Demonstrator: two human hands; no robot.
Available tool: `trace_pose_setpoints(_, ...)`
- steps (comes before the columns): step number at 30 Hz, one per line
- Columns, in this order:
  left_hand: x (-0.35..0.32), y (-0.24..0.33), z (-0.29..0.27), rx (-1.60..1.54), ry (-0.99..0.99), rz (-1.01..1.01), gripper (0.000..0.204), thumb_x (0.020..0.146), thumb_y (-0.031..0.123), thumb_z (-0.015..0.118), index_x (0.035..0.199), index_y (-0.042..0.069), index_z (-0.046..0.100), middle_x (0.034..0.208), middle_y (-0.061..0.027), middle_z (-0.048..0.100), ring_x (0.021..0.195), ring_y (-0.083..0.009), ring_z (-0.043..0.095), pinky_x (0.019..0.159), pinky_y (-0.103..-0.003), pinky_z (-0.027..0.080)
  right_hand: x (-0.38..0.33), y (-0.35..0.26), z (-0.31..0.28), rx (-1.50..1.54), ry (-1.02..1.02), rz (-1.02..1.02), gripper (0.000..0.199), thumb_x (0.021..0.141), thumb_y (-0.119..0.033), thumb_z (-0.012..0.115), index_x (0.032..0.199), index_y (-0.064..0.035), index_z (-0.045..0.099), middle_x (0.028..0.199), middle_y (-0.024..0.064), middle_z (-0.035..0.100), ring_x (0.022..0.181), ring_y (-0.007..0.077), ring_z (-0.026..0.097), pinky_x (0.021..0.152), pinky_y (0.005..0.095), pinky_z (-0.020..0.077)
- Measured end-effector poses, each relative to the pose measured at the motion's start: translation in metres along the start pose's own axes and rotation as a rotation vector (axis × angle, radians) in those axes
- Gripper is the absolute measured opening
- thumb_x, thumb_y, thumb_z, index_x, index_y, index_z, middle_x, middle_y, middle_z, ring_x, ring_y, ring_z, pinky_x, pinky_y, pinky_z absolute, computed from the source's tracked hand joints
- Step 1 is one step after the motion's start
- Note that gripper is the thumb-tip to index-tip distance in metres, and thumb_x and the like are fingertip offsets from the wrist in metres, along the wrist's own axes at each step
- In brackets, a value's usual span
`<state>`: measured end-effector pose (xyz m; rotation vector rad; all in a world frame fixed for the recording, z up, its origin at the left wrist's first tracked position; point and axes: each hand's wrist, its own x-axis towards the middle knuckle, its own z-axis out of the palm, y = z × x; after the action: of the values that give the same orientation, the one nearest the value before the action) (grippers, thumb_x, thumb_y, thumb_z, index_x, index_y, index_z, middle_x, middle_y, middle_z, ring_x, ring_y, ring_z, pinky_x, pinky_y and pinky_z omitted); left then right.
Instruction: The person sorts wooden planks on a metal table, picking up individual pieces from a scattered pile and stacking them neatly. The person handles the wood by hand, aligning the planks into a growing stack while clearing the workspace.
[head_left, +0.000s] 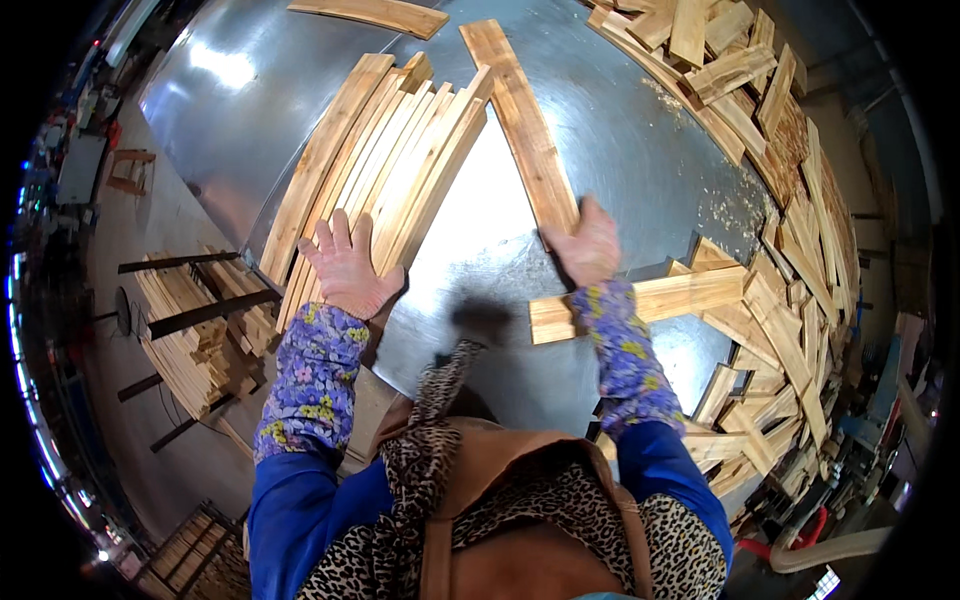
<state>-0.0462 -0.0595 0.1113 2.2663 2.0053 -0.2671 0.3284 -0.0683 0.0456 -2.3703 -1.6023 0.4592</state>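
Note:
My left hand (352, 268) lies open with fingers spread on the near end of a row of light wooden strips (395, 165), which stand on edge side by side. With my right hand (590, 246) I grip the near end of a flat wooden board (515, 115). That board slants away to the far left, its far end close to the row's far right corner. The fingers under or behind the board are partly hidden. Beneath my right wrist and sleeve passes another board (660, 298), lying crosswise.
A shiny metal table (455, 260) carries everything. Loose boards (780, 310) pile up along the right, with more wood pieces (715, 45) at the far right and sawdust near them. A single board (375, 14) lies at the far edge. Left of the table, stacked wood (185, 320) sits on a dark-barred rack.

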Motion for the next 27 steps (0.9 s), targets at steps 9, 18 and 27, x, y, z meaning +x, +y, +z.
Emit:
trace_pose_setpoints(9,0.006,-0.022,-0.008,-0.010,0.082,0.090,0.097,0.076,0.062,0.073,0.154,0.008,0.055,0.159,-0.0253,0.044,0.148,-0.0488,0.037,0.122,-0.074,0.018,0.032,-0.032,-0.031,0.162,-0.311,0.064,0.090,0.083,-0.050,0.082,0.152,0.0007,0.054,0.129,0.0278,0.068,0.124,0.0444,0.066,0.108,0.0520,0.0532)
trace_pose_setpoints(18,0.038,-0.042,0.011,-0.077,0.162,0.435,0.094,0.063,0.039,0.088,0.148,0.016,0.055,0.140,-0.0244,0.053,0.129,-0.0479,0.049,0.107,-0.073,0.035,-0.074,-0.064,0.030,1.939,-0.620,0.443,0.084,0.086,-0.027,0.089,0.156,0.0019,0.052,0.135,0.0242,0.072,0.115,0.0382,0.076,0.097,0.0529,0.0665)
trace_pose_setpoints(27,0.148,-0.072,0.050,-0.357,0.205,0.598,0.089,0.063,0.044,0.092,0.140,0.007,0.064,0.141,-0.0263,0.057,0.122,-0.0469,0.057,0.103,-0.067,0.044,-0.072,-0.061,0.035,1.481,-0.362,0.517,0.074,0.099,-0.008,0.069,0.167,0.0020,0.043,0.139,0.0105,0.069,0.124,0.0202,0.066,0.107,0.0357,0.0572)
